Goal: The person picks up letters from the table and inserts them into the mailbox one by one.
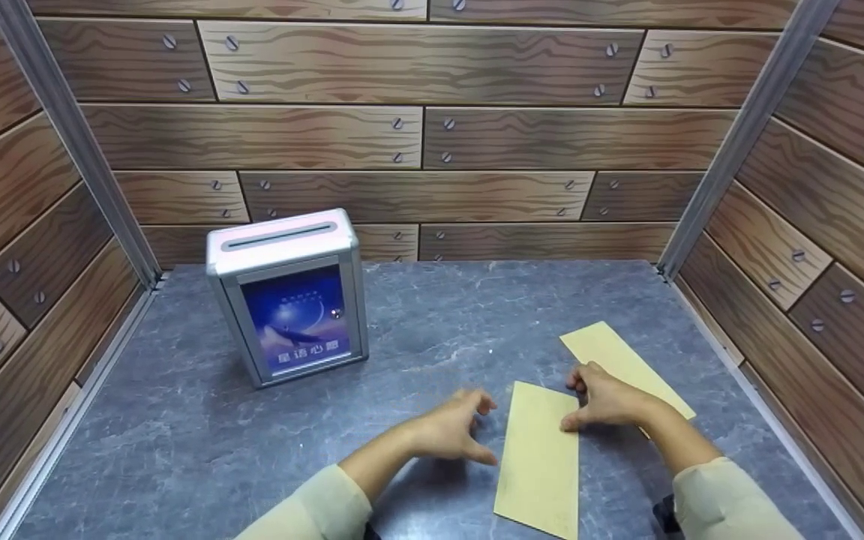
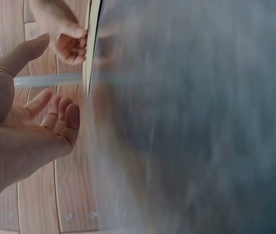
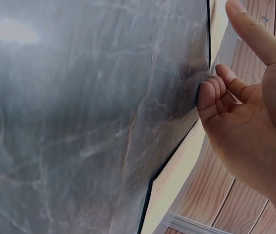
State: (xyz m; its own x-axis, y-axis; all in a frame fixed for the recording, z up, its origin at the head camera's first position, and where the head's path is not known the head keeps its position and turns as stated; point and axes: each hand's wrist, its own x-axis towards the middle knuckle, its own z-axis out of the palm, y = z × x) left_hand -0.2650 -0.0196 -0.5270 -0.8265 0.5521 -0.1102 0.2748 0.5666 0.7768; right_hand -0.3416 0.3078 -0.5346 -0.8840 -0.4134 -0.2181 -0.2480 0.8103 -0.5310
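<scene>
A pale yellow envelope (image 1: pixel 541 457) lies flat on the table in the head view, its long side pointing toward me. My left hand (image 1: pixel 451 429) hovers just left of it, thumb and fingers spread, apart from the paper. On its right side, my right hand (image 1: pixel 606 399) touches the envelope's edge with the thumb, while its loosely bent fingers rest near the tabletop. A second yellow envelope (image 1: pixel 631 364) lies slanted farther right, partly behind the right hand and wrist. The right wrist view shows this hand's bent fingers (image 3: pixel 208 100) between the two envelopes, pinching nothing.
A silver-framed box (image 1: pixel 282 300) with a top slot, a small lock and a blue-purple picture front stands upright at the back left. The grey marbled table (image 1: pixel 432 330) is bounded by wood-patterned walls (image 1: pixel 417 67) and metal corner posts.
</scene>
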